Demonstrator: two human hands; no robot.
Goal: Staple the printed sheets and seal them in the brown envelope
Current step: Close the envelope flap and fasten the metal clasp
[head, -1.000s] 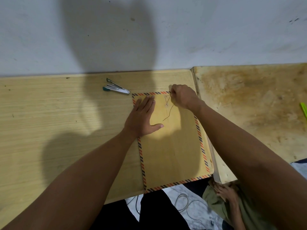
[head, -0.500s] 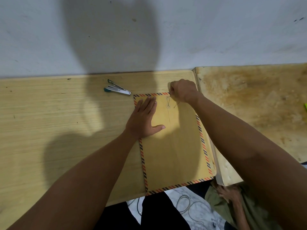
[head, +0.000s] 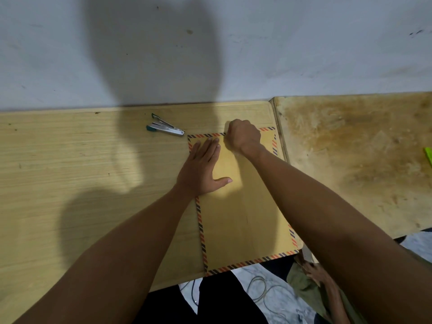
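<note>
The brown envelope (head: 245, 218), edged with orange and dark stripes, lies flat on the pale wooden table (head: 81, 171), near its right end. My left hand (head: 203, 167) rests flat on the envelope's upper left part, fingers straight and thumb spread. My right hand (head: 243, 136) is a closed fist at the envelope's top edge, over the closure; the tie string it pinches is hidden under the fingers. The silver stapler (head: 164, 129) with a teal end lies just up and left of the envelope. No printed sheets are in sight.
A stained, darker wooden table (head: 350, 148) butts against the right side, with a green object (head: 429, 155) at its far right edge. A white wall runs behind both. Below the front edge lie a cable (head: 264, 291) on the floor and another person's hand (head: 318, 274).
My right hand has drawn the loose string up to the top edge and now covers the clasp, so the string no longer shows. The left hand has stayed flat in place.
</note>
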